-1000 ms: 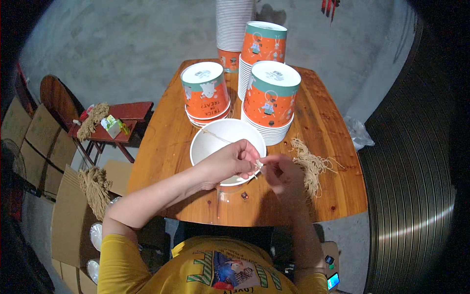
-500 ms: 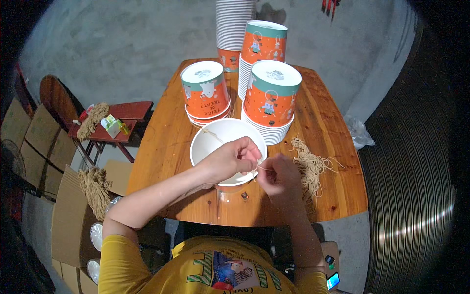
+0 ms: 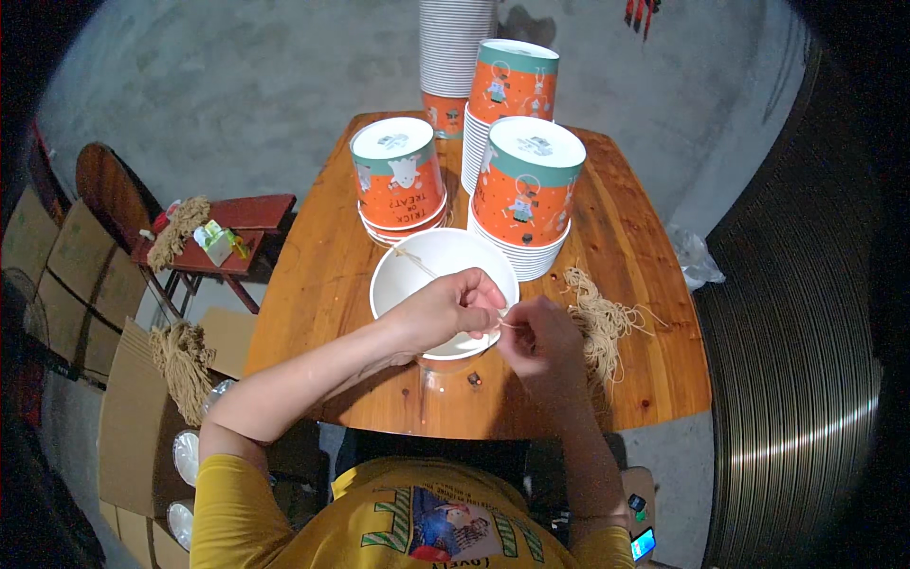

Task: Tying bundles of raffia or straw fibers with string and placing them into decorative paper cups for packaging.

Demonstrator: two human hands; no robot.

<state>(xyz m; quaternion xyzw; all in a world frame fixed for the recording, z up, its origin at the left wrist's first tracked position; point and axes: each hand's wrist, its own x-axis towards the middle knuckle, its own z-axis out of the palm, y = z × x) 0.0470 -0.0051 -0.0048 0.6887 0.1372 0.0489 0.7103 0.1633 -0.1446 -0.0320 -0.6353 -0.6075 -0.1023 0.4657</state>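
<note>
A thin string (image 3: 509,323) runs over the near rim of the white bowl (image 3: 417,275) at the counter's (image 3: 322,284) centre. The left hand (image 3: 447,309) and right hand (image 3: 537,339) each pinch it in a narrow grip. At three o'clock lies a pile of strings (image 3: 602,322); at twelve stand orange cups (image 3: 526,185).

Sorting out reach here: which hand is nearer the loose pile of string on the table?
Right. The right hand sits just beside the string pile; the left hand is farther, over the white bucket.
</note>
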